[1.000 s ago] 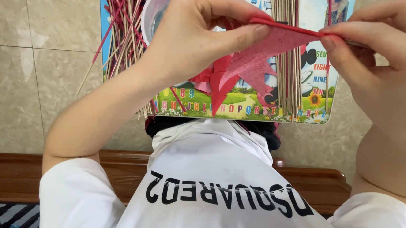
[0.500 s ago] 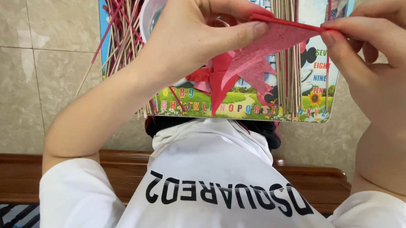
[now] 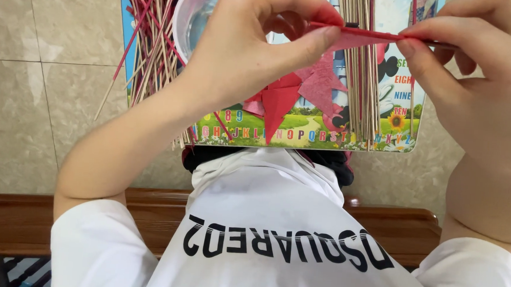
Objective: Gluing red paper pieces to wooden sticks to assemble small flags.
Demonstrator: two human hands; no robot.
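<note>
Nearest the camera is the white short-sleeved shirt [image 3: 274, 221] with black lettering, and just beyond it the dark brown wooden bench edge [image 3: 20, 218] over pale beige floor tiles [image 3: 42, 59]. Beyond the shirt sits the landmark, a colourful picture board with a meadow and alphabet strip [image 3: 303, 131].

Above that board, the left hand [image 3: 255, 55] pinches one end of a thin red paper-wrapped stick [image 3: 368, 34] between thumb and forefinger, and the right hand [image 3: 483, 86] grips the other end the same way, so both hands are closed on it. The stick lies almost level across the top of the board. Compared with the pictures from 1 second and half a second ago, the hands sit a little higher and the stick is flatter, with the red paper drawn tighter along it; the rolling looks nearly finished.

On the board below the stick lie loose red paper triangles [image 3: 282, 101]. Right of centre lies a bundle of bare bamboo skewers [image 3: 360, 79]; at its left edge lies a heap of red-tipped skewers [image 3: 156, 31], beside a clear plastic cup [image 3: 195, 16].
</note>
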